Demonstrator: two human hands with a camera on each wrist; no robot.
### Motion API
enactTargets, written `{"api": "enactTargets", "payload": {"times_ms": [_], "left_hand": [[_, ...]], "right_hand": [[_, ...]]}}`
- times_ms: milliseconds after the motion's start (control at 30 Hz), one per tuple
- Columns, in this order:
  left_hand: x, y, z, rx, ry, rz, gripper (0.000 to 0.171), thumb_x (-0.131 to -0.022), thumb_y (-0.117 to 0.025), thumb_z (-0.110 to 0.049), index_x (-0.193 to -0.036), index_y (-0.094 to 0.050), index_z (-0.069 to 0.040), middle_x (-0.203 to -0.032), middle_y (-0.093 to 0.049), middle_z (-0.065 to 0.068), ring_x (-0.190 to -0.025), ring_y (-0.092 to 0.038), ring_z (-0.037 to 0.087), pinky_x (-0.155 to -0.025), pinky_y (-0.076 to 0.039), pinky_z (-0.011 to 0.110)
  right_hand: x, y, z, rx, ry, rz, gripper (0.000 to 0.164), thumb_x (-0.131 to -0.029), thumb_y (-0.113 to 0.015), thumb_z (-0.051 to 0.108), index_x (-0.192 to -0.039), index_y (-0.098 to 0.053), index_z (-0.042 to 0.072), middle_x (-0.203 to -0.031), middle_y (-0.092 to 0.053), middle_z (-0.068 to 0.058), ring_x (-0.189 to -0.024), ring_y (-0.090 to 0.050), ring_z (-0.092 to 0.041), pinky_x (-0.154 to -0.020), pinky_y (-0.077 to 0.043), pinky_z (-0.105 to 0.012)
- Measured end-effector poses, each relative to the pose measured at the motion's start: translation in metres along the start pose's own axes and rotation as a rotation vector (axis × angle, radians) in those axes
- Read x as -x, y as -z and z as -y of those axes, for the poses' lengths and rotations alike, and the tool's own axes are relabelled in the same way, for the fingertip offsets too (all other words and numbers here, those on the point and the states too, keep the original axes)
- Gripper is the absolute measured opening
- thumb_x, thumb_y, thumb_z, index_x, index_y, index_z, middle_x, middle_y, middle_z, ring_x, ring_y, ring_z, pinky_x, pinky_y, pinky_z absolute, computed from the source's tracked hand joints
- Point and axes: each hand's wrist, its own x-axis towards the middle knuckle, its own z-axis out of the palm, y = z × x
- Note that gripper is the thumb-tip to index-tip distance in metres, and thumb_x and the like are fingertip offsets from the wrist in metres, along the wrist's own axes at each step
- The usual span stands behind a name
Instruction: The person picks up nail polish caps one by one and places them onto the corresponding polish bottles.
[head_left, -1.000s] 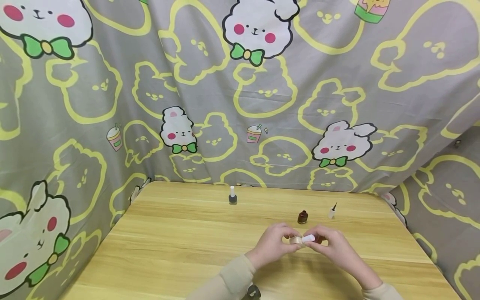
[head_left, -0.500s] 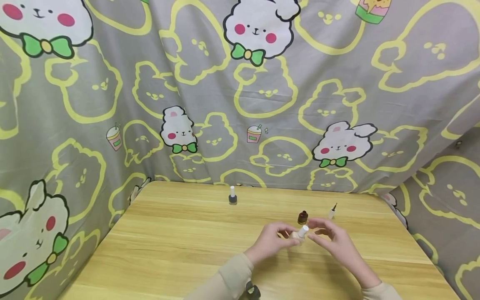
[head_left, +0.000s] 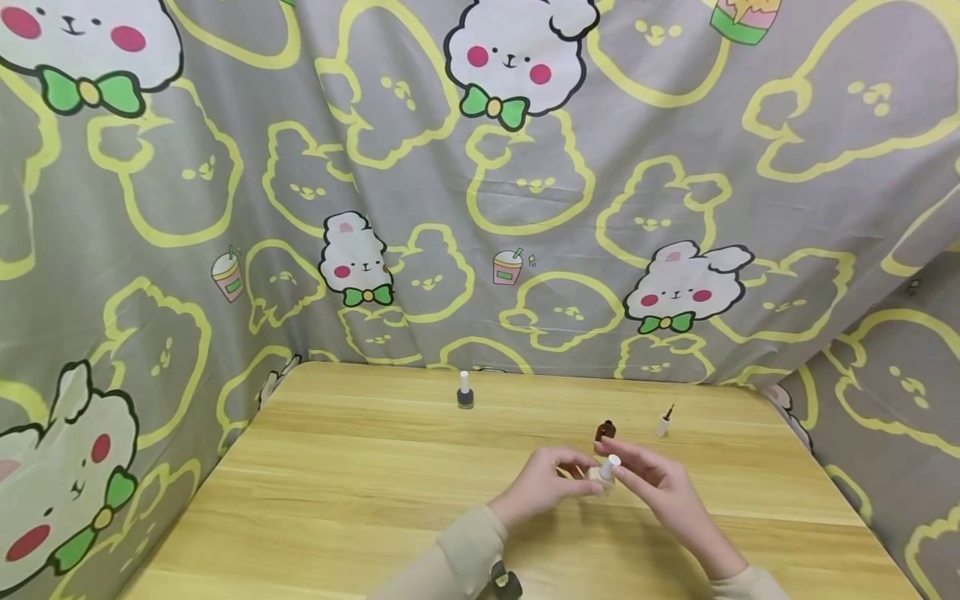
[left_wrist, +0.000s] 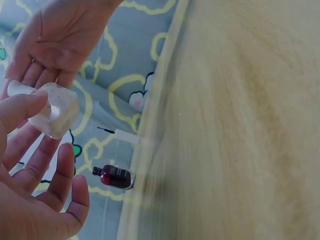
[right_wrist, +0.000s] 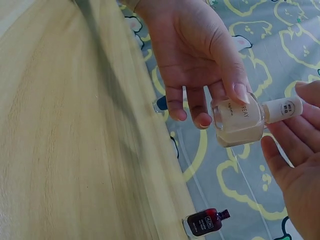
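A nail polish bottle (right_wrist: 239, 122) with pale beige polish and a white cap (right_wrist: 282, 109) is pinched between the thumb and fingers of my left hand (head_left: 534, 485). It tilts above the table, cap toward my right hand (head_left: 671, 496). That hand's thumb and fingers lie spread about the cap, fairly straight; whether they touch it I cannot tell. Just behind the hands stands an uncapped dark red nail polish bottle (head_left: 603, 428), partly covered by right-hand fingers in the head view. Its neck shows bare in the left wrist view.
To the right rests a white cap (head_left: 663, 425) with its dark brush pointing up. Farther back on the wooden table (head_left: 360, 467) stands a capped dark grey nail polish bottle (head_left: 465, 398). A patterned curtain (head_left: 420, 183) hangs behind the table. Something black (head_left: 506, 582) shows by the left sleeve.
The beige bottle has turned from lying sideways to cap tilted upward. My right hand has let go of the cap, drawn slightly away, then come back close around it.
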Motion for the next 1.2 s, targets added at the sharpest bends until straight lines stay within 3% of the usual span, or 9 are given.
{"api": "enactTargets", "payload": {"times_ms": [233, 367, 600, 867, 1067, 1200], "left_hand": [[0.000, 0.000, -0.002, -0.005, -0.019, 0.023, 0.025, -0.081, -0.078, -0.019, -0.105, -0.074, -0.010, -0.095, -0.072, 0.000, -0.080, -0.057, -0.005, -0.072, -0.051, 0.017], [0.001, 0.000, -0.005, -0.008, -0.029, 0.019, 0.027, -0.082, -0.078, -0.019, -0.106, -0.074, -0.009, -0.094, -0.071, -0.001, -0.082, -0.057, -0.004, -0.074, -0.051, 0.017], [0.003, -0.003, -0.008, -0.023, -0.048, -0.037, 0.027, -0.082, -0.078, -0.022, -0.106, -0.074, -0.009, -0.092, -0.071, -0.001, -0.082, -0.058, -0.004, -0.076, -0.051, 0.017], [0.004, -0.009, -0.009, -0.078, -0.111, -0.090, 0.025, -0.081, -0.079, -0.022, -0.101, -0.075, -0.008, -0.090, -0.069, 0.000, -0.081, -0.056, -0.004, -0.074, -0.051, 0.016], [0.006, -0.012, -0.011, -0.087, -0.112, -0.097, 0.025, -0.079, -0.080, -0.020, -0.100, -0.075, -0.008, -0.089, -0.068, -0.001, -0.081, -0.056, -0.003, -0.074, -0.050, 0.016], [0.006, -0.011, -0.013, -0.078, -0.096, -0.089, 0.025, -0.079, -0.080, -0.020, -0.101, -0.075, -0.008, -0.089, -0.068, -0.001, -0.081, -0.056, -0.004, -0.074, -0.051, 0.016]], "right_hand": [[0.000, -0.002, 0.001, 0.036, -0.030, -0.040, 0.025, -0.095, -0.057, 0.001, -0.119, -0.065, -0.003, -0.115, -0.073, -0.004, -0.106, -0.066, -0.002, -0.087, -0.052, -0.016], [0.001, -0.003, 0.002, 0.033, -0.027, -0.090, 0.023, -0.093, -0.060, -0.001, -0.115, -0.067, -0.003, -0.110, -0.074, 0.001, -0.100, -0.069, -0.003, -0.084, -0.053, -0.016], [0.000, -0.008, 0.000, 0.020, 0.027, -0.234, 0.020, -0.084, -0.065, -0.012, -0.103, -0.068, -0.008, -0.101, -0.075, 0.009, -0.090, -0.069, 0.000, -0.079, -0.054, -0.015], [-0.002, -0.017, 0.002, 0.077, -0.014, -0.393, 0.018, -0.074, -0.071, -0.017, -0.086, -0.063, -0.006, -0.086, -0.070, 0.011, -0.085, -0.065, 0.002, -0.083, -0.050, -0.010], [-0.003, -0.019, 0.004, 0.076, -0.013, -0.406, 0.020, -0.073, -0.072, -0.018, -0.083, -0.059, -0.006, -0.080, -0.064, 0.010, -0.078, -0.061, 0.001, -0.078, -0.050, -0.011], [-0.002, -0.016, 0.003, 0.059, 0.004, -0.338, 0.026, -0.075, -0.070, -0.017, -0.098, -0.059, -0.011, -0.092, -0.065, 0.013, -0.088, -0.062, 0.003, -0.083, -0.049, -0.009]]}}
